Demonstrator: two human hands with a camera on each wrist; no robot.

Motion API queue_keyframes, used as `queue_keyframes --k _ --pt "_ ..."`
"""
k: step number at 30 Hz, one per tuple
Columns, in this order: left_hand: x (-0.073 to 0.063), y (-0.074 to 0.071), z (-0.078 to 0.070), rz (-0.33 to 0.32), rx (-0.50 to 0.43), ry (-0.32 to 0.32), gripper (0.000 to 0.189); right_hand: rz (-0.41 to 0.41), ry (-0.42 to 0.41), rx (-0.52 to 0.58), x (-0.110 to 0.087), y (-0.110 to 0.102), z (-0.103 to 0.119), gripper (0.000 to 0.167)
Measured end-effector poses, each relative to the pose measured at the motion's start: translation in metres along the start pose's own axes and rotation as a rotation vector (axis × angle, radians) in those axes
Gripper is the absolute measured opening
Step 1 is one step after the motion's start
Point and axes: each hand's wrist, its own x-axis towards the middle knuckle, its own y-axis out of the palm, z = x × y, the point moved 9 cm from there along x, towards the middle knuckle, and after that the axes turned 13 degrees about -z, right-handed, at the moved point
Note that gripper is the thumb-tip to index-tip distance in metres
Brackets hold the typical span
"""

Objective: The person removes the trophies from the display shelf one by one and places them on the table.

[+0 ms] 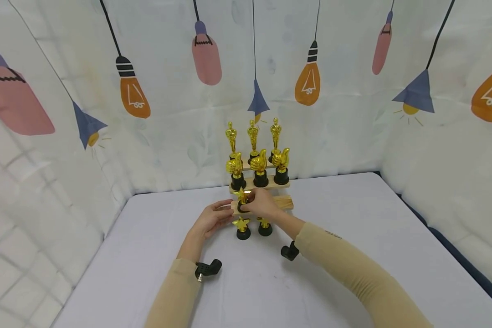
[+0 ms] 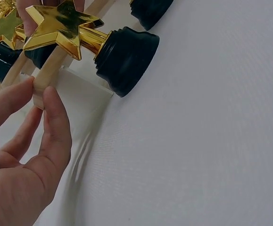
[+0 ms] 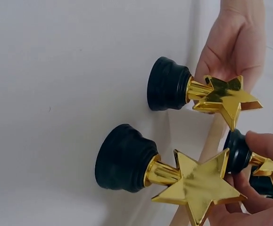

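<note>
My right hand (image 1: 265,206) pinches a gold star trophy (image 3: 238,153) by its black base, at the left part of the lowest wooden step (image 1: 284,202). In the left wrist view, my left hand (image 2: 30,160) holds the end of that step (image 2: 42,89) between thumb and fingers. Two more star trophies stand on the table in front, the left one (image 1: 243,228) near my left fingers and the right one (image 1: 264,228) below my right hand. Both show large in the right wrist view, gold stars on dark round bases.
Behind, the middle step (image 1: 270,184) bears three thumbs-up trophies (image 1: 259,165). Three gold figure statuettes (image 1: 253,136) stand on the top step (image 1: 246,166). A white cloth covers the table (image 1: 332,205), and a curtain with printed lamps (image 1: 168,136) hangs behind it.
</note>
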Motion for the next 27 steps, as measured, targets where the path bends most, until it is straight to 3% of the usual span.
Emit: queue_keyframes --k 15,27 --pt "-0.001 -0.001 0.001 0.008 0.012 -0.005 0.056 -0.023 -0.044 -0.093 -0.003 -0.020 -0.006 0.045" --pt "-0.001 -0.001 0.000 -0.009 -0.002 -0.009 0.055 -0.046 -0.040 -0.063 -0.005 -0.036 -0.017 0.045"
